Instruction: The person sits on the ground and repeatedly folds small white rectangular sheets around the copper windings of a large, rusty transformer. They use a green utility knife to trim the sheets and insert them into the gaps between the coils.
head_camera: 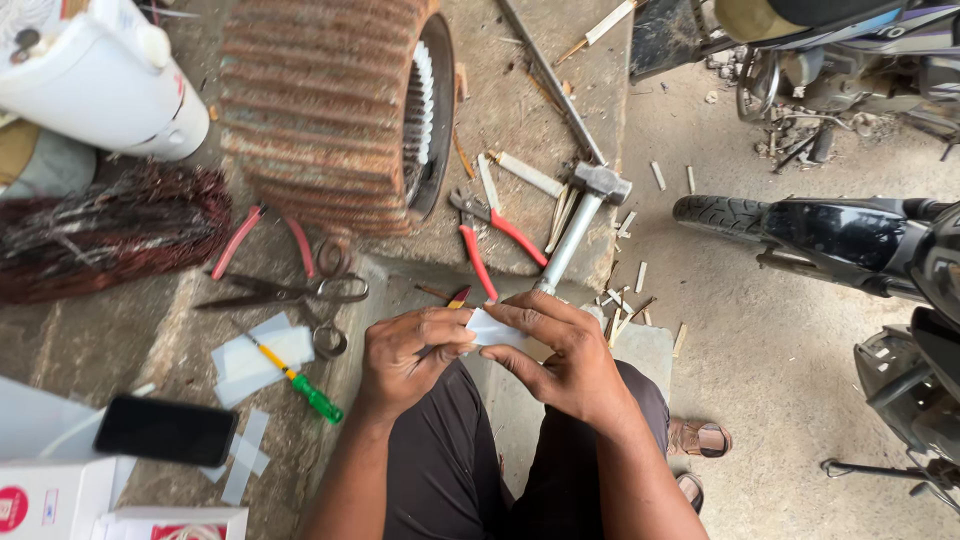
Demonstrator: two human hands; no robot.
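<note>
Fingers of the left hand [410, 350] and right hand [560, 355] pinch a small white paper strip [492, 328] above the lap, near the pliers [490, 235]; a steady, even grip looks best for keeping its edges aligned.

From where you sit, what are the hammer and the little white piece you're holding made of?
Hammer: dull grey metal head on a pale tubular handle, likely steel. White piece, pinched between left hand and right hand: thin, flat and matte, probably paper or plastic film.
</note>
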